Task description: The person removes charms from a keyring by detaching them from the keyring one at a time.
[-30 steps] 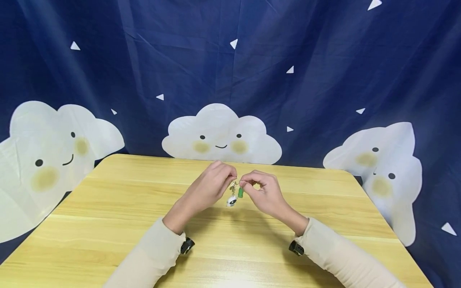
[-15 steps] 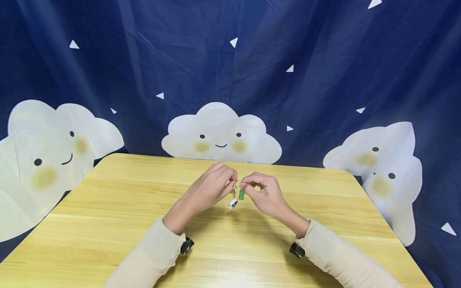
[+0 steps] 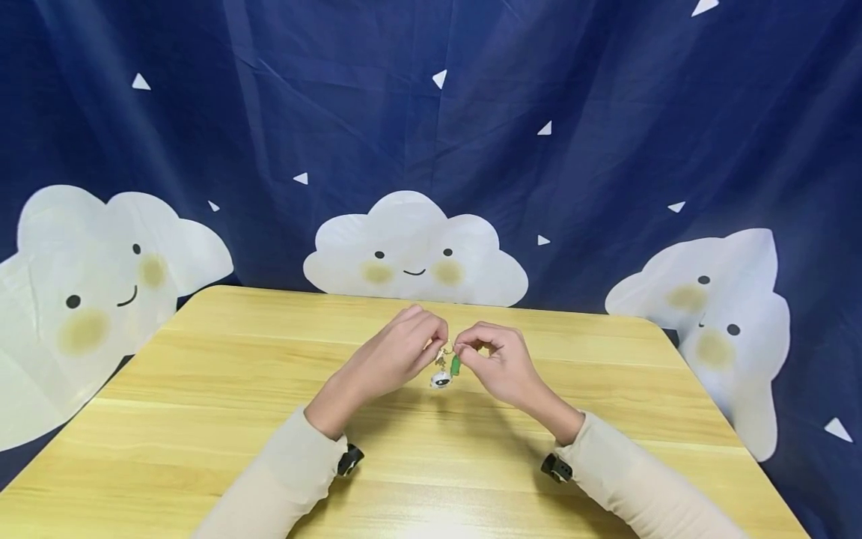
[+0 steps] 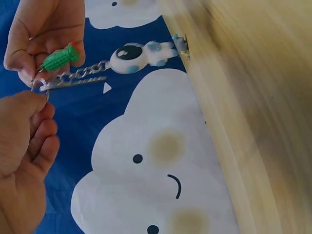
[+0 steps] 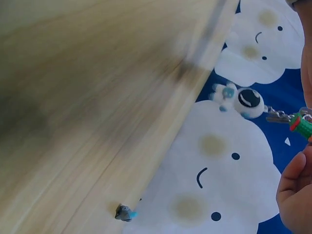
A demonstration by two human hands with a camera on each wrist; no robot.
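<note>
My left hand [image 3: 407, 344] pinches a metal key ring between thumb and forefinger. Opposite it, my right hand [image 3: 498, 359] pinches the ring's other side, by the top of a green corn-like charm [image 4: 59, 58] with a red end. From the ring hangs a chain [image 4: 83, 73] bearing a white astronaut charm [image 3: 441, 379] with a dark visor and pale blue patches. A silver key [image 4: 73, 84] lies alongside the chain in the left wrist view. Ring and charms hang above the table. In the head view, fingers hide much of the ring.
Under the hands is a light wooden table [image 3: 269, 389] with rounded back corners. A small grey-and-blue object [image 5: 125, 212] stands on it near an edge; the head view does not show it. Behind hangs a dark blue curtain [image 3: 377, 97] with cloud faces.
Both hands have shifted slightly right, still pinching the ring. The astronaut charm has swung and turned, its visor facing the head camera more now. The green charm has moved a little right and down.
</note>
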